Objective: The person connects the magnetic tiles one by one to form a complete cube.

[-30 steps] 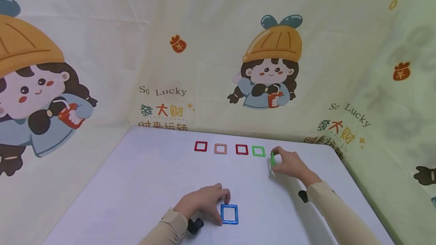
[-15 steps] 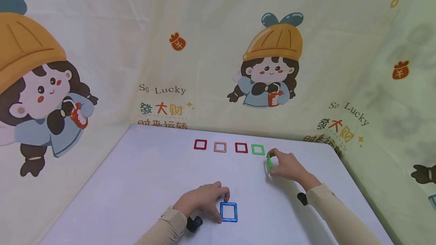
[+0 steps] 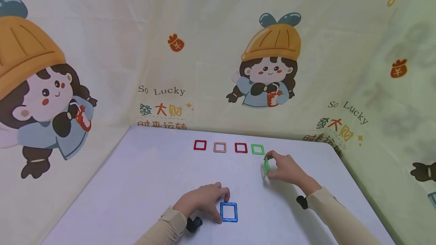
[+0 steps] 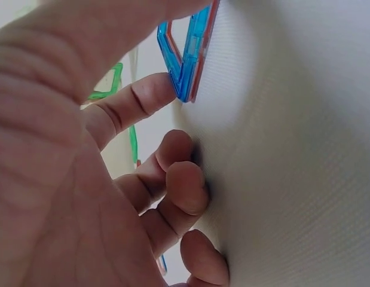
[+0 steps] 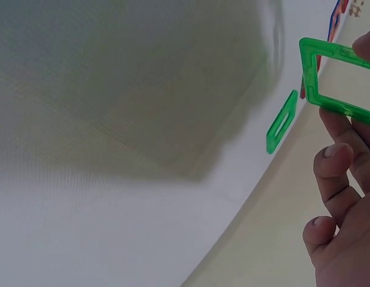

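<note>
A blue square magnetic tile point(image 3: 229, 220), an open frame, is on the white table. My left hand point(image 3: 202, 199) holds it at the left side, thumb at the near corner and index finger at the far one. In the left wrist view a reddish edge shows along the blue tile's table side; the other fingertips rest on the table. My right hand point(image 3: 287, 167) pinches a green square magnetic tile point(image 5: 309, 72) between thumb and fingers, upright and off the table. Its shadow falls on the tabletop. Another green tile point(image 3: 257, 154) lies just beyond that hand.
Along the far part of the white table point(image 3: 136, 184) a row continues leftward from the lying green tile: a red tile point(image 3: 241, 152), an orange tile point(image 3: 220, 151) and another red tile point(image 3: 200, 149). A printed cloth point(image 3: 211, 67) hangs behind the table and at both sides.
My right hand has moved left and a little nearer with the green tile, which now shows slightly more of its face. My left hand and the blue tile stay in place.
</note>
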Motion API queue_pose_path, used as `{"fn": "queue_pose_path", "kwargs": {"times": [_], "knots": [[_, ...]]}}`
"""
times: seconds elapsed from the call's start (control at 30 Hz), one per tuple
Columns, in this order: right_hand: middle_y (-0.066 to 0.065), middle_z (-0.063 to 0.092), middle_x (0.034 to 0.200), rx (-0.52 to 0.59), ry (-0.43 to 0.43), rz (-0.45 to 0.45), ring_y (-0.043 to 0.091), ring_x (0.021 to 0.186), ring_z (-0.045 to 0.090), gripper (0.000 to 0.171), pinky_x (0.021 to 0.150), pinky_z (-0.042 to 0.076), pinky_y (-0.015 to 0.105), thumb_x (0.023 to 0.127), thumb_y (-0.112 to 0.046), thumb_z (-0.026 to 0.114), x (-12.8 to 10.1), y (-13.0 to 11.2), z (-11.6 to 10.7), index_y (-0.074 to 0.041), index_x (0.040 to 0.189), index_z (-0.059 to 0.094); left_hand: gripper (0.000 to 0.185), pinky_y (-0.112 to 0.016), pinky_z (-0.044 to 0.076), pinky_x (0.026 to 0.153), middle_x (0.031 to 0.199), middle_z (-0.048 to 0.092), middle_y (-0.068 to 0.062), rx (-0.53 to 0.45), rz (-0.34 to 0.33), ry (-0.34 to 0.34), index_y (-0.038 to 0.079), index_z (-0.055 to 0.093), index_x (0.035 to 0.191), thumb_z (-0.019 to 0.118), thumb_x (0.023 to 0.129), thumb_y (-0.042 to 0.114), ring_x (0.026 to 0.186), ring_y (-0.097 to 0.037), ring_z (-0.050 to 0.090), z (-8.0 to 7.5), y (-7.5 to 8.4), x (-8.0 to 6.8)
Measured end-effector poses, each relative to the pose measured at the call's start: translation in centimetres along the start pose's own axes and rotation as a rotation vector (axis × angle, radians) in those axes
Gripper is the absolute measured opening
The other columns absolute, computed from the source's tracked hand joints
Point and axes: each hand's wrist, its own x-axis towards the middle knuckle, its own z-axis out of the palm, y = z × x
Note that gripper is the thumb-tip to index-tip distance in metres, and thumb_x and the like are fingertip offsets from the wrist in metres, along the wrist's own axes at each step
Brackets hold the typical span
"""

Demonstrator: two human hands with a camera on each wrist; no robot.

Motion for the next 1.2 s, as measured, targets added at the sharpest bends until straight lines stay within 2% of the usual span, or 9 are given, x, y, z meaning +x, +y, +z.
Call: {"fn": "queue_pose_path", "kwargs": {"times": [0.13, 0.33, 0.5, 0.93, 1.07, 1.2], "knots": [[0.000, 0.073, 0.118, 0.007, -0.003, 0.012, 0.007, 0.079, 0.059, 0.057, 0.092, 0.042, 0.051, 0.072, -0.025, 0.080, -0.7, -0.8, -0.1, -0.013, 0.124, 0.060, 0.048, -0.031, 0.047, 0.077, 0.096, 0.052, 0.012, 0.007, 0.000, -0.008, 0.038, 0.058, 0.107, 0.093, 0.074, 0.038, 0.088, -0.008, 0.051, 0.4, -0.1, 0.2], [-0.005, 0.073, 0.111, 0.014, -0.009, 0.031, 0.012, 0.077, 0.053, 0.053, 0.081, 0.041, 0.040, 0.073, -0.026, 0.079, -1.8, -2.3, -0.4, -0.017, 0.122, 0.061, 0.048, -0.032, 0.047, 0.078, 0.097, 0.052, 0.013, 0.022, 0.001, -0.004, 0.039, 0.058, 0.107, 0.093, 0.074, 0.040, 0.088, -0.008, 0.051, 0.8, -0.1, 0.3], [-0.010, 0.071, 0.109, 0.042, -0.007, 0.024, 0.015, 0.083, 0.052, 0.052, 0.076, 0.039, 0.036, 0.070, -0.024, 0.078, -2.5, -3.0, -0.2, -0.020, 0.120, 0.062, 0.048, -0.032, 0.046, 0.078, 0.097, 0.052, 0.012, 0.021, -0.003, -0.005, 0.039, 0.058, 0.107, 0.093, 0.074, 0.039, 0.088, -0.009, 0.051, 0.7, -0.1, 0.3], [-0.013, 0.068, 0.097, 0.093, -0.018, 0.040, 0.015, 0.085, 0.050, 0.051, 0.073, 0.040, 0.034, 0.070, -0.025, 0.081, -4.4, -4.6, 0.5, -0.026, 0.117, 0.062, 0.049, -0.029, 0.045, 0.076, 0.097, 0.052, 0.012, 0.014, 0.016, 0.000, 0.039, 0.058, 0.107, 0.093, 0.073, 0.040, 0.088, -0.008, 0.051, 0.6, -0.4, 0.2], [-0.016, 0.067, 0.098, 0.105, -0.013, 0.062, 0.015, 0.085, 0.049, 0.051, 0.073, 0.039, 0.034, 0.069, -0.025, 0.085, -5.0, -5.6, 0.9, -0.026, 0.115, 0.063, 0.048, -0.029, 0.046, 0.077, 0.097, 0.052, 0.013, 0.015, 0.016, 0.001, 0.039, 0.057, 0.107, 0.093, 0.074, 0.040, 0.089, -0.008, 0.051, 0.5, -0.4, 0.3], [-0.018, 0.068, 0.100, 0.118, -0.003, 0.041, 0.014, 0.083, 0.050, 0.050, 0.076, 0.038, 0.035, 0.069, -0.026, 0.088, -5.5, -7.1, 1.3, -0.026, 0.113, 0.064, 0.048, -0.030, 0.046, 0.078, 0.097, 0.051, 0.013, 0.032, 0.007, 0.004, 0.040, 0.057, 0.105, 0.093, 0.073, 0.040, 0.089, -0.009, 0.051, 0.4, -0.4, 0.4]]}}
